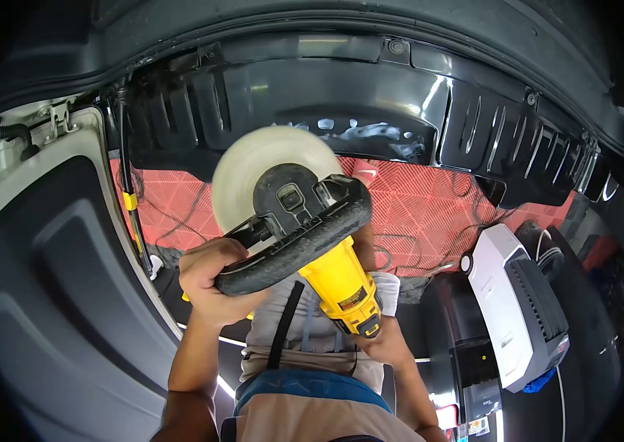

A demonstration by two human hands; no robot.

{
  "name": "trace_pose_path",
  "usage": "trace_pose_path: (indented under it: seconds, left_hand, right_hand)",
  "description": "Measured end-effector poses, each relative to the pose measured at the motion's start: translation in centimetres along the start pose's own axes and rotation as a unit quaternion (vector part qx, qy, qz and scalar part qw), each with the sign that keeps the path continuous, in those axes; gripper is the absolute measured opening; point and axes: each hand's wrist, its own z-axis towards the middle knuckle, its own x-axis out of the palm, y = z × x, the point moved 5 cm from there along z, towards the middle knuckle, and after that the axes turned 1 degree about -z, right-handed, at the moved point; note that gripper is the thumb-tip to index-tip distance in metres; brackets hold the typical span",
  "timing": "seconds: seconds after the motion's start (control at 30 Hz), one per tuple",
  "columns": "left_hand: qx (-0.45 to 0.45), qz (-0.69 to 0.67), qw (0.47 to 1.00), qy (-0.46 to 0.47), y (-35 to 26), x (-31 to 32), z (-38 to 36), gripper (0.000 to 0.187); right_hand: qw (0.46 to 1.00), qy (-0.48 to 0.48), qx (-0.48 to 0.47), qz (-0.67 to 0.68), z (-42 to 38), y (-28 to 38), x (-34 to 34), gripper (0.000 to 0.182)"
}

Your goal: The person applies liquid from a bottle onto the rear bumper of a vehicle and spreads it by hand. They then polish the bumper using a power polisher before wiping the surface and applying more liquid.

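Note:
My left hand (212, 281) is wrapped round the left end of the black curved front handle (293, 247) of a yellow and black rotary polisher (337, 276). At the rear end of its yellow body, my right hand (385, 342) grips the tool, with part of the fingers hidden behind it. A round whitish polishing pad (237, 184) sits at the polisher's head. In this view the pad's upper edge overlaps a glossy black vehicle panel (268, 92). Milky white smears (371, 132) mark that panel just right of the pad.
A door with a black inner panel (47, 243) stands at the left beside a thin black strut (125, 147). Cables lie on red floor tiles (422, 214). A white and black machine (507, 309) stands at the right.

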Motion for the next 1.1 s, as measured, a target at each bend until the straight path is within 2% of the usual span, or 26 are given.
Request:
trace_pose_path:
  seconds: [0.1, 0.17, 0.23, 0.3, 0.37, 0.47, 0.6, 0.7, 0.77, 0.8, 0.87, 0.97, 1.03, 1.1]
  left_hand:
    - [-0.004, -0.02, 1.0, -0.017, 0.4, 0.1, 0.1, 0.027]
    - [-0.014, -0.037, 0.999, -0.029, 0.2, 1.5, 0.4, 0.028]
    - [-0.027, -0.043, 0.999, -0.017, 0.1, 3.0, 0.9, 0.031]
    - [-0.032, -0.094, 0.995, -0.011, -0.1, 5.1, 1.6, 0.031]
    - [-0.021, -0.139, 0.99, 0.001, -0.4, 7.1, 2.3, 0.024]
    - [-0.016, -0.177, 0.984, -0.004, -0.5, 8.5, 2.4, 0.026]
    - [-0.022, -0.165, 0.986, -0.023, -0.7, 6.9, 3.1, 0.026]
    - [-0.046, -0.115, 0.992, -0.023, -0.2, 3.5, 2.9, 0.028]
    - [-0.032, -0.047, 0.998, -0.033, -0.4, 0.9, 2.5, 0.029]
    - [-0.034, -0.038, 0.997, -0.055, -0.3, 0.0, 2.3, 0.03]
    - [-0.032, -0.016, 0.996, -0.084, -0.7, -1.1, 2.4, 0.028]
    - [-0.036, -0.051, 0.994, -0.088, -0.7, -0.6, 2.5, 0.027]
    - [-0.042, -0.035, 0.996, -0.071, -0.7, 0.9, 2.8, 0.029]
    - [-0.062, -0.075, 0.995, -0.035, -0.6, 3.2, 3.4, 0.031]
  right_hand:
    - [1.0, -0.002, -0.01, 0.003, -0.2, 2.2, -1.6, 0.032]
    - [1.0, -0.004, 0.017, -0.023, -1.0, 2.1, -3.2, 0.03]
    - [0.999, -0.044, -0.01, -0.027, -2.2, 2.5, -5.2, 0.027]
    - [0.996, -0.063, 0.009, -0.061, -3.9, 3.4, -7.0, 0.024]
    - [0.994, -0.079, 0.057, -0.049, -5.6, 2.9, -8.5, 0.022]
    - [0.984, -0.132, 0.048, -0.112, -7.1, 5.1, -10.8, 0.023]
    - [0.989, -0.106, 0.035, -0.102, -5.9, 6.4, -10.1, 0.026]
    - [0.994, -0.055, 0.002, -0.094, -3.5, 6.3, -8.0, 0.028]
    - [0.999, -0.022, -0.005, -0.034, -1.9, 6.8, -5.9, 0.029]
    - [0.999, 0.0, -0.003, -0.049, -1.5, 5.3, -5.2, 0.03]
    - [0.998, 0.016, -0.011, -0.055, -0.7, 6.5, -5.0, 0.03]
    - [0.996, 0.024, -0.011, -0.082, -0.7, 6.3, -5.6, 0.03]
    - [0.998, -0.005, -0.022, -0.053, -1.3, 7.1, -7.1, 0.028]
    - [0.997, -0.015, -0.009, -0.082, -2.7, 7.4, -9.0, 0.028]
